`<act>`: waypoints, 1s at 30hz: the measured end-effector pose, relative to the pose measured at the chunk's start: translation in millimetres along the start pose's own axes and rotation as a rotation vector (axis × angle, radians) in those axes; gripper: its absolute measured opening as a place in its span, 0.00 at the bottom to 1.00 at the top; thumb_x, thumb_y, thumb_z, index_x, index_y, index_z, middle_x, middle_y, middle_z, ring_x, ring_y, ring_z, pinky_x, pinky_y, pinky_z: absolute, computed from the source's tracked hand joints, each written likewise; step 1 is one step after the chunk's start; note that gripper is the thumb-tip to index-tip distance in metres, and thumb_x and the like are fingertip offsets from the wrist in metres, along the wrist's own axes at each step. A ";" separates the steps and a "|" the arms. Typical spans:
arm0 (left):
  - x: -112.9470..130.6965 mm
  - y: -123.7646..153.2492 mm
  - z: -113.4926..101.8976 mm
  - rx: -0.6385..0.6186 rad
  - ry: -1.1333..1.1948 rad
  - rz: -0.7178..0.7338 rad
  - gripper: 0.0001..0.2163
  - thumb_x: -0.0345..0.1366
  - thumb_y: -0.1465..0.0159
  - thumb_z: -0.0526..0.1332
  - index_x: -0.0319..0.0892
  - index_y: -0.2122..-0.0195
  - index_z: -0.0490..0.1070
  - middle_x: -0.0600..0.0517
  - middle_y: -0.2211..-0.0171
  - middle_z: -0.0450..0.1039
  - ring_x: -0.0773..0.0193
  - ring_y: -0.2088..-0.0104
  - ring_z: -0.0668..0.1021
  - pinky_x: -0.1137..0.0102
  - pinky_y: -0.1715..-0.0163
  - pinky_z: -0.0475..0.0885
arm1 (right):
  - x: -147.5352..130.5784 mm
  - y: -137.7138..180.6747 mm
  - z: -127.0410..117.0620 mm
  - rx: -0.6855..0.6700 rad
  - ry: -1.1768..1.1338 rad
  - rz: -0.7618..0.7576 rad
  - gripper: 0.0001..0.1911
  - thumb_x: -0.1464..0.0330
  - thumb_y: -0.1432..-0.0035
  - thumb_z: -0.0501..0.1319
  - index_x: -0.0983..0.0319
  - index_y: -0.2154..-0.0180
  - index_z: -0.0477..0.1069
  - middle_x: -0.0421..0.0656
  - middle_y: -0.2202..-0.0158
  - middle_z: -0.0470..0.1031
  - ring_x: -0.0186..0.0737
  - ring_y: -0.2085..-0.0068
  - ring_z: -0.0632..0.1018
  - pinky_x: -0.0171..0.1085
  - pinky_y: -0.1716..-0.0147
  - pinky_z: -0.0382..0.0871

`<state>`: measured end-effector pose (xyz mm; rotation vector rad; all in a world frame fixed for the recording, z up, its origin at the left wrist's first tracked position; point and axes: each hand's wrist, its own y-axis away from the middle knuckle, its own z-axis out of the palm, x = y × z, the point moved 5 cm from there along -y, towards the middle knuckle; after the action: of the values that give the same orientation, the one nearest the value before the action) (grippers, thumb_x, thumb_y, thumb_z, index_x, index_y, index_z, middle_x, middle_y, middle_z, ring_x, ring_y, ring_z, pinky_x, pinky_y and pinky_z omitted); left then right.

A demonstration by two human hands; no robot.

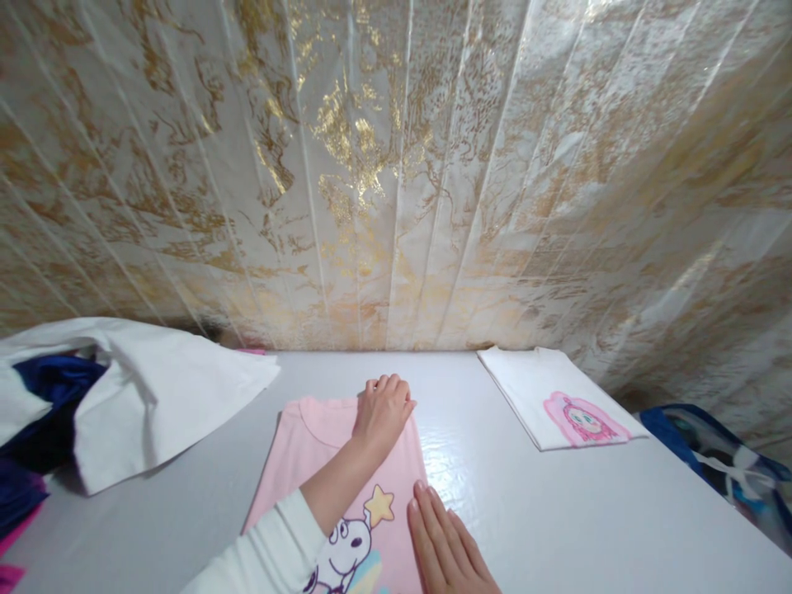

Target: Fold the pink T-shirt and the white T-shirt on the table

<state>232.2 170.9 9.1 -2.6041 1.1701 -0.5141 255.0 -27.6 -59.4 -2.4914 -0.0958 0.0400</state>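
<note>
A pink T-shirt [295, 474] lies front up in a narrow folded shape on the table, its neckline at the far end. A white cartoon animal [347, 551] and a yellow star are printed on it. My left hand [384, 408] reaches across the shirt, its fingers curled over the far right shoulder corner; the fingertips are partly hidden. Along the shirt's right edge, my right hand [446, 544] lies flat, fingers stretched out and side by side, with nothing held.
At the right of the light grey table [544, 520] lies a folded white T-shirt [520, 379] with a pink character print. Crumpled white cloth [179, 379] and dark blue fabric [58, 379] are piled left. A blue-trimmed clear bag [718, 454] sits beyond the right edge. A gold-patterned wall covering [371, 206] stands behind.
</note>
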 end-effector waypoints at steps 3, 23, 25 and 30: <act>0.0 0.3 -0.3 -0.001 0.002 -0.001 0.04 0.36 0.33 0.60 0.43 0.65 0.69 0.52 0.62 0.70 0.59 0.59 0.70 0.64 0.56 0.60 | 6.9 3.8 0.2 -0.025 0.005 0.011 0.33 0.68 0.33 0.48 0.59 0.31 0.37 0.43 0.40 0.66 0.43 0.42 0.71 0.39 0.46 0.68; -25.5 142.0 -56.5 -0.201 -0.007 0.129 0.23 0.35 0.31 0.52 0.41 0.35 0.55 0.47 0.33 0.52 0.59 0.35 0.58 0.64 0.40 0.56 | 28.4 -57.7 24.1 -0.160 -0.164 -0.195 0.40 0.62 0.37 0.55 0.57 0.31 0.35 0.50 0.35 0.57 0.53 0.38 0.65 0.48 0.49 0.71; -46.3 188.8 -65.0 -0.245 -0.039 0.130 0.26 0.35 0.33 0.54 0.44 0.34 0.53 0.49 0.32 0.49 0.58 0.35 0.58 0.65 0.39 0.56 | 15.2 -87.2 15.5 -0.129 -0.270 -0.173 0.34 0.68 0.37 0.53 0.57 0.32 0.43 0.49 0.35 0.58 0.50 0.37 0.64 0.47 0.46 0.69; -68.8 249.3 -77.2 -0.113 -0.193 0.169 0.31 0.30 0.34 0.51 0.48 0.31 0.42 0.54 0.34 0.53 0.63 0.37 0.62 0.70 0.41 0.57 | -47.0 -186.7 23.8 -0.245 -0.524 -0.055 0.19 0.76 0.40 0.54 0.61 0.48 0.69 0.47 0.49 0.73 0.43 0.49 0.73 0.42 0.50 0.69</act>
<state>-9.3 55.2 -24.2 -2.5464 1.3723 -0.1630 195.9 131.4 34.7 -2.6569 -0.4080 0.6947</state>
